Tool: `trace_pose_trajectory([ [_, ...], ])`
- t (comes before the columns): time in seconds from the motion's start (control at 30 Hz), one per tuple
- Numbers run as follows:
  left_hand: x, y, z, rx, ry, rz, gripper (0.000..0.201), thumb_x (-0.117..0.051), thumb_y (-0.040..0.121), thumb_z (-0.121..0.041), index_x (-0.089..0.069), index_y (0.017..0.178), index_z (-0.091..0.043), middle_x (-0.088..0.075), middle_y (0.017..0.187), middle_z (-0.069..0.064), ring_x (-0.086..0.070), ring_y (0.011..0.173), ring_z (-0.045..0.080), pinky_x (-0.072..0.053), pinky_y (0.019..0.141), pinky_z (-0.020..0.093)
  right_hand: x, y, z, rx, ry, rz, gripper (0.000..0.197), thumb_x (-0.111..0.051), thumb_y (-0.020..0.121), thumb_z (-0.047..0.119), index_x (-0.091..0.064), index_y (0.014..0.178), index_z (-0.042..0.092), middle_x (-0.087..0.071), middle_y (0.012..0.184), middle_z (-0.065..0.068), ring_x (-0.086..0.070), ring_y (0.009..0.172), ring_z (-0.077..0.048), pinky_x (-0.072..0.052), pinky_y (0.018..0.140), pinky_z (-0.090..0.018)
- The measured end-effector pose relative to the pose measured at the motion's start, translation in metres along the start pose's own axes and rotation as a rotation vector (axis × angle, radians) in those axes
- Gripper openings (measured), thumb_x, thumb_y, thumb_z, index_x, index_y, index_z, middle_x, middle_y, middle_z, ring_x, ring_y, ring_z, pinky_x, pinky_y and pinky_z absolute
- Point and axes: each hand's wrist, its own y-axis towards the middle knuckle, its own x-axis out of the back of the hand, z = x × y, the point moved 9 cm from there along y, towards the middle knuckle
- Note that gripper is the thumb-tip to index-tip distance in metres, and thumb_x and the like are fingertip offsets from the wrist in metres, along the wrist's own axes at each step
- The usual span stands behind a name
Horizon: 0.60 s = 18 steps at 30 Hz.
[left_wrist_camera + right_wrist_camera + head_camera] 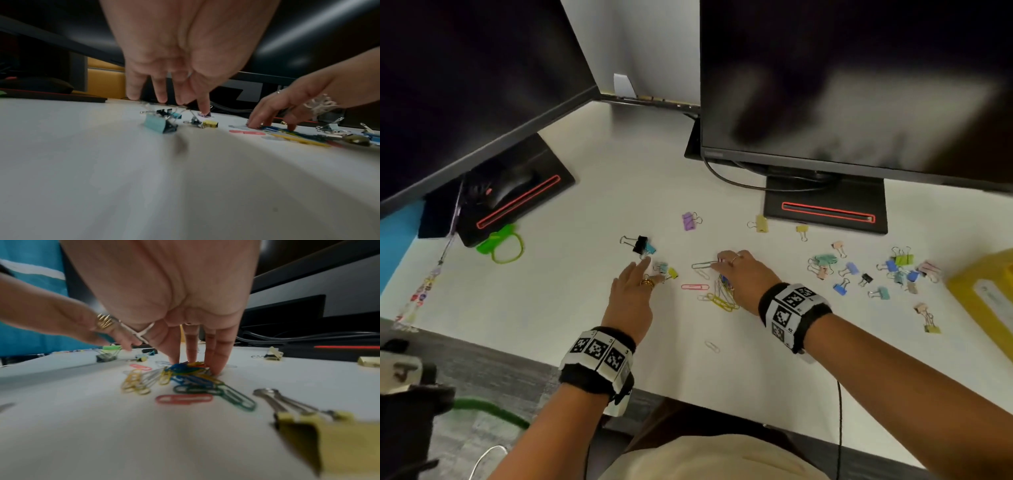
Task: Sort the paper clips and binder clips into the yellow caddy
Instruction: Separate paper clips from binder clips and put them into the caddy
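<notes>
Pressing straight fingertips (pixel 216 369) into the heap of coloured wire paper clips (pixel 185 378), the right hand (pixel 746 277) grips nothing. Left of that heap, the left hand (pixel 631 294) hovers relaxed and empty over small pastel binder clips (pixel 161 124). Only the head view shows the yellow plastic caddy (pixel 983 294), far right of the heap, cut off by the frame.

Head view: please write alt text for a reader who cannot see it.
Two hands reach over a white desk: the right hand presses straight fingers on a pile of coloured paper clips, the left hand reaches toward small binder clips. More binder clips lie scattered beside a yellow caddy.
</notes>
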Motion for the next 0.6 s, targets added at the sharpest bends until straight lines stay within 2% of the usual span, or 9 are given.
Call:
trace_pose_trajectory([
  [0.03, 0.010, 0.001, -0.005, -0.054, 0.033, -0.110, 0.059, -0.050, 0.069, 0.022, -0.065, 0.116, -0.011, -0.049, 0.139, 0.016, -0.044, 0.128, 0.040, -0.040, 0.105, 0.051, -0.006, -0.006, 0.005, 0.023, -0.007, 0.015, 0.055, -0.039, 0.089, 0.001, -0.031, 0.142, 0.015, -0.023, 0.153, -0.005, -0.026, 0.135, -0.031, -0.036, 0.107, -0.038],
  [0.1, 0.021, 0.001, -0.017, -0.133, 0.047, -0.230, 0.045, -0.061, 0.064, 0.019, -0.072, 0.097, -0.010, -0.063, 0.119, 0.016, -0.059, 0.109, 0.039, -0.052, 0.090, 0.047, -0.015, -0.015, 0.012, 0.047, 0.015, 0.032, 0.053, -0.038, 0.089, 0.000, -0.034, 0.140, 0.014, -0.025, 0.152, -0.006, -0.027, 0.136, -0.030, -0.034, 0.109, -0.039],
  [0.17, 0.016, 0.004, -0.035, -0.192, 0.016, -0.156, 0.036, -0.056, 0.079, 0.007, -0.067, 0.109, -0.010, -0.058, 0.126, 0.006, -0.056, 0.115, 0.026, -0.047, 0.099, 0.036, -0.012, -0.020, 0.004, -0.005, 0.103, -0.035, 0.052, -0.037, 0.090, 0.000, -0.035, 0.140, 0.013, -0.026, 0.152, -0.006, -0.026, 0.138, -0.025, -0.030, 0.113, -0.035],
  [0.23, -0.009, 0.008, -0.046, -0.206, -0.015, 0.057, 0.040, -0.045, 0.093, -0.006, -0.050, 0.132, -0.010, -0.046, 0.138, -0.003, -0.045, 0.127, 0.013, -0.036, 0.110, 0.029, -0.003, -0.022, -0.014, -0.106, 0.213, -0.132, 0.057, -0.038, 0.088, -0.004, -0.029, 0.143, 0.011, -0.023, 0.154, -0.007, -0.023, 0.141, -0.022, -0.024, 0.116, -0.031],
  [0.33, -0.034, 0.008, -0.074, -0.328, 0.015, 0.172, 0.044, -0.041, 0.096, -0.009, -0.036, 0.140, -0.002, -0.031, 0.152, 0.009, -0.033, 0.140, 0.023, -0.024, 0.119, 0.033, 0.002, -0.023, -0.035, -0.202, 0.289, -0.154, 0.067, -0.042, 0.086, -0.010, -0.020, 0.146, 0.011, -0.015, 0.157, -0.008, -0.014, 0.145, -0.021, -0.015, 0.119, -0.028],
  [0.4, -0.043, 0.000, -0.081, -0.289, 0.082, 0.267, 0.049, -0.036, 0.099, -0.028, -0.034, 0.142, -0.003, -0.025, 0.155, 0.006, -0.025, 0.142, 0.020, -0.026, 0.118, 0.033, -0.006, -0.023, -0.037, -0.182, 0.254, -0.096, 0.069, -0.044, 0.087, -0.008, -0.015, 0.147, 0.011, -0.011, 0.158, -0.007, -0.010, 0.146, -0.021, -0.012, 0.120, -0.029],
  [0.5, -0.055, -0.019, -0.085, -0.304, 0.213, 0.356, 0.077, -0.041, 0.090, -0.056, -0.024, 0.146, -0.005, -0.015, 0.157, 0.001, -0.016, 0.142, 0.020, -0.026, 0.117, 0.032, -0.021, -0.030, -0.032, -0.143, 0.216, -0.042, 0.067, -0.041, 0.089, -0.005, -0.015, 0.147, 0.012, -0.010, 0.158, -0.006, -0.009, 0.146, -0.021, -0.012, 0.121, -0.031],
  [0.57, -0.059, -0.026, -0.085, -0.277, 0.188, 0.393, 0.094, -0.057, 0.077, -0.061, -0.021, 0.146, -0.008, -0.017, 0.154, 0.001, -0.018, 0.139, 0.021, -0.030, 0.114, 0.032, -0.024, -0.038, -0.031, -0.144, 0.248, -0.042, 0.066, -0.047, 0.090, 0.003, -0.015, 0.147, 0.014, -0.012, 0.157, -0.007, -0.013, 0.145, -0.022, -0.015, 0.120, -0.032],
  [0.6, -0.059, -0.026, -0.084, -0.259, 0.168, 0.376, 0.099, -0.065, 0.071, -0.060, -0.022, 0.145, -0.010, -0.021, 0.150, 0.001, -0.022, 0.135, 0.021, -0.034, 0.111, 0.032, -0.024, -0.041, -0.031, -0.153, 0.275, -0.049, 0.074, -0.058, 0.087, 0.011, -0.015, 0.147, 0.015, -0.015, 0.156, -0.008, -0.016, 0.143, -0.025, -0.020, 0.118, -0.035],
])
